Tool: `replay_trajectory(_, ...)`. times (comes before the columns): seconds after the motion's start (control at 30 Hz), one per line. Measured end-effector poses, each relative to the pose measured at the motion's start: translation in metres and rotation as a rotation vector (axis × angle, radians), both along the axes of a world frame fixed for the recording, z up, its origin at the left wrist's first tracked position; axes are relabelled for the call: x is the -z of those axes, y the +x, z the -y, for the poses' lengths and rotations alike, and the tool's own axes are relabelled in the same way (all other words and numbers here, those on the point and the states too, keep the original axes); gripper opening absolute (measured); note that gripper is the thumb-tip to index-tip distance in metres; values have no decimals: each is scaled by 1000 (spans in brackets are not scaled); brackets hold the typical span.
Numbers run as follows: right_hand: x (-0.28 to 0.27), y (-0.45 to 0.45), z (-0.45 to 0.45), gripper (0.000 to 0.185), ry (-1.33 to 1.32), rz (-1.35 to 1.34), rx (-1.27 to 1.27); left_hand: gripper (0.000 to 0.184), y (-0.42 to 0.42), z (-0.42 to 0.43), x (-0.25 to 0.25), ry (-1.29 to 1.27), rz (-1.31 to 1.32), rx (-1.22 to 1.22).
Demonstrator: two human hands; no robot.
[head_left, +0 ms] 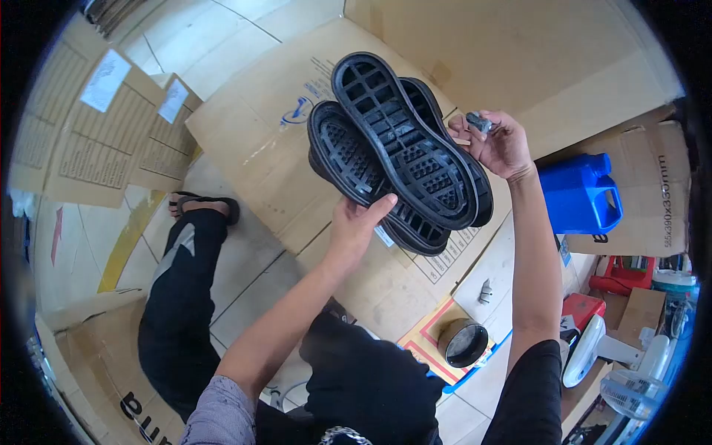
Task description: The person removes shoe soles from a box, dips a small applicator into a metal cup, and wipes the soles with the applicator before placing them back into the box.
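Note:
Several black rubber shoe soles (pixel 415 141) lie overlapped in a stack above a cardboard surface, their gridded and studded sides facing me. My left hand (pixel 354 228) is closed on the near edge of the stack, its thumb resting over the lower left sole (pixel 345 152). To the right of the soles, my right hand (pixel 503 144) pinches a small dark grey wad (pixel 478 122) between thumb and fingers. Whether the wad is cloth or sponge cannot be made out. Some fingers of the right hand are close to the far right edge of the soles.
A flat cardboard box (pixel 252 170) lies under the soles. At the right stand a blue jerrycan (pixel 582 193) and a carton (pixel 653 185). A round dark tin (pixel 463 343) sits low on a yellow-red sheet. A white fan (pixel 593 348) is at lower right, and cartons (pixel 96 133) line the left.

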State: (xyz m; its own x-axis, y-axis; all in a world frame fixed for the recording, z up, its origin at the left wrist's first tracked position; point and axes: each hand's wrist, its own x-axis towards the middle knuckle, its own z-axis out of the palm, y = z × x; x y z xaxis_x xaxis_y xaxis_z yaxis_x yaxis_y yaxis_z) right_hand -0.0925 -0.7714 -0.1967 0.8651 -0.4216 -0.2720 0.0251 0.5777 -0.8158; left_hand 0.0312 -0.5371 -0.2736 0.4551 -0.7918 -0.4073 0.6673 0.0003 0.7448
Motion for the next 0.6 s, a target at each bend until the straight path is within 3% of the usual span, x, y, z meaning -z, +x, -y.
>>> replay_trajectory(0.3, -187, 34, -101, 26, -195, 232, -186, 29, 11, -99, -164, -306, 250, -207)
replay_trajectory(0.43, -274, 42, -203, 22, -200, 403, -290, 22, 18, -205, -254, -317, 475, -266)
replay_trajectory(0.5, -296, 38, -255, 22, -155, 426, -309, 22, 8, -266, -287, -233, 594, -274)
replay_trajectory(0.53, -278, 15, -240, 21, -141, 444, -282, 22, -12, -254, -281, -143, 623, -265)
replay_trajectory(0.6, -283, 9, -299, 23, -147, 466, -298, 23, -27, -320, -280, -161, 630, -325)
